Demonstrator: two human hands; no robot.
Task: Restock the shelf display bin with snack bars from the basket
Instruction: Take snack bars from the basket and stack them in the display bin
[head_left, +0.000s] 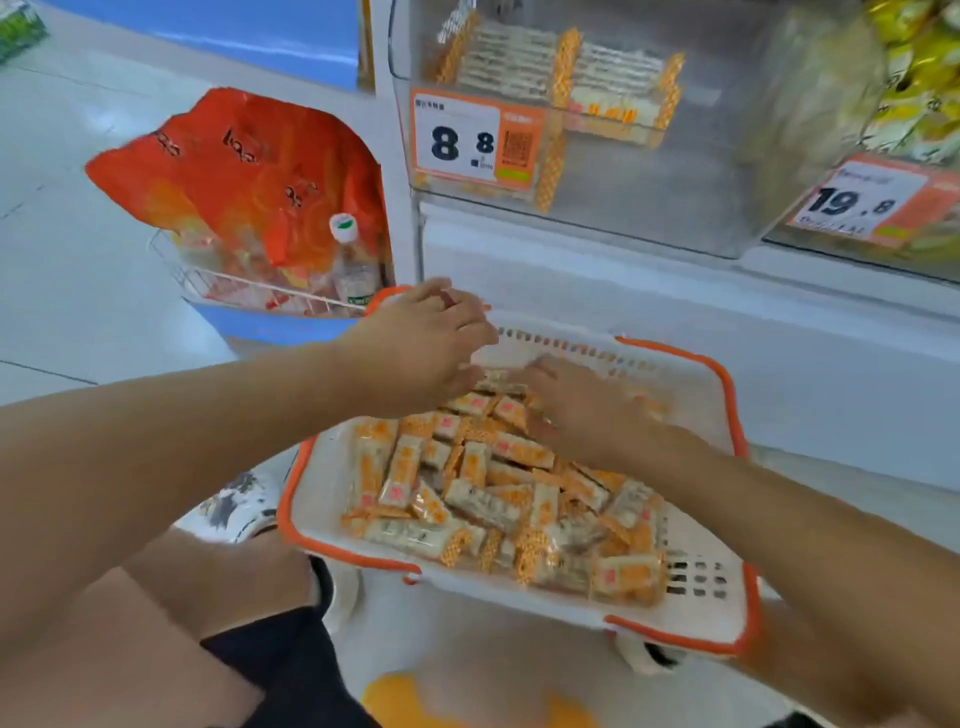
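A white basket with an orange rim (691, 621) is sitting low in front of the person, and a big messy pile of snack bars (498, 499) is lying inside it. Both hands are reaching down at the far end of the pile. The right hand (576, 402) is lying flat on the bars with its fingers spread and blurry, and I cannot tell if it is holding a bar under it. The left hand (426, 345) is hanging just above the bars with its fingers relaxed and holding nothing. I think the person is getting ready to scoop up a bunch of bars. To do it well, they should be pushing the bars together so they all point the same way, then squeezing them from both sides so none are slipping out. Up above, on the shelf, the clear display bin (597, 171) is holding only a few bars (561, 78) at the back, so there is lots of room. A price tag (475, 137) is sticking to its front, so the bars should be going in over the top edge.
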